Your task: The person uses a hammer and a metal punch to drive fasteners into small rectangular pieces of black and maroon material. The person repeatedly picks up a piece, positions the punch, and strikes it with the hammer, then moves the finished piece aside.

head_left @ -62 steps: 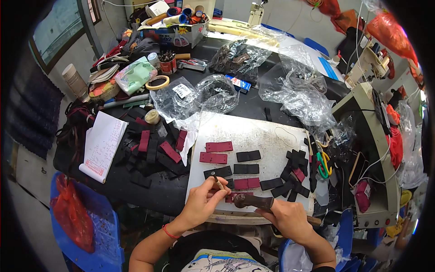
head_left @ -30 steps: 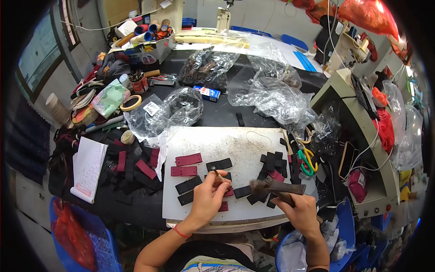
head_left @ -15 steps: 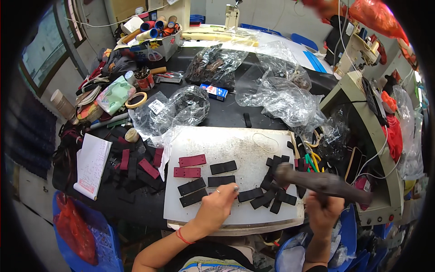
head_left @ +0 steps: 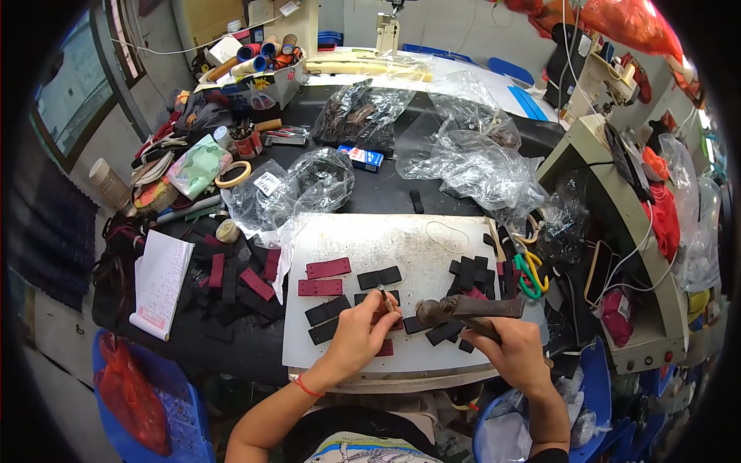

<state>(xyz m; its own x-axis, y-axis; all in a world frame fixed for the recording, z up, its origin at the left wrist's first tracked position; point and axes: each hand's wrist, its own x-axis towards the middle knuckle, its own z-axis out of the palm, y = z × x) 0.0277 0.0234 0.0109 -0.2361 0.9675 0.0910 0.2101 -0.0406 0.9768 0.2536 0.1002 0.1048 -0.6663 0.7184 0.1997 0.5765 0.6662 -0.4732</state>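
Observation:
My left hand point(head_left: 356, 333), with a red cord at the wrist, pinches a short, thin metal punch point(head_left: 385, 299) near the middle of a white board point(head_left: 363, 239). Below its fingers, part of a maroon strip point(head_left: 385, 349) shows; the rest is hidden. My right hand point(head_left: 515, 353) grips the handle of a hammer point(head_left: 485, 307), whose head hangs just right of the punch, apart from it. Two maroon strips point(head_left: 320, 287) with small holes and several black strips point(head_left: 380, 277) lie left and behind my left hand. More black strips point(head_left: 472, 272) are heaped beyond the hammer.
Scissors with green and yellow handles point(head_left: 529, 275) lie off the board's right edge. A notepad point(head_left: 160, 284) and loose strips point(head_left: 257, 284) cover the left. Clear plastic bags point(head_left: 486, 166), a blue box point(head_left: 361, 158) and a tape roll point(head_left: 233, 172) stand behind.
My right hand has brought the hammer left and down, from over the right edge toward the punch. My left hand has shifted slightly left, and the punch shows more plainly.

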